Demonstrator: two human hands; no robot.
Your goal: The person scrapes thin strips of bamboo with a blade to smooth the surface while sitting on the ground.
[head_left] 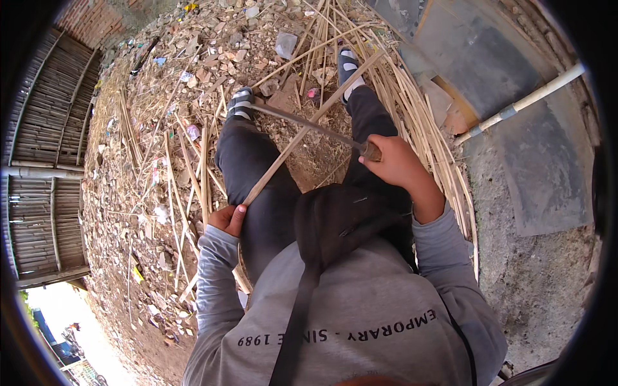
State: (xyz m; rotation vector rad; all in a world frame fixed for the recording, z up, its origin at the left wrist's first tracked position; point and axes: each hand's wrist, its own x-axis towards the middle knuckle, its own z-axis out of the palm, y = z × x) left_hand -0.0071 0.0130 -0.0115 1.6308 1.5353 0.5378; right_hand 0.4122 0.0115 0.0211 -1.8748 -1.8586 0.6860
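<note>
My left hand (229, 220) is closed around the near end of a long, flat bamboo strip (278, 164), with the thumb lying along it. The strip slants away over my left thigh, between my legs, toward my right foot. In my right hand (398, 162), near my right thigh, is the wooden handle of a long-bladed knife (335, 134). Its narrow dark blade points left toward my left foot and crosses the strip about midway. Whether blade and strip touch, I cannot tell.
Many split bamboo strips (412, 106) lie along my right side, with more strips (205, 164) on the left. Rubble and litter cover the ground. A pale pole (547, 93) crosses dark flat sheets (541, 167) at right. A slatted bamboo wall (45, 109) stands far left.
</note>
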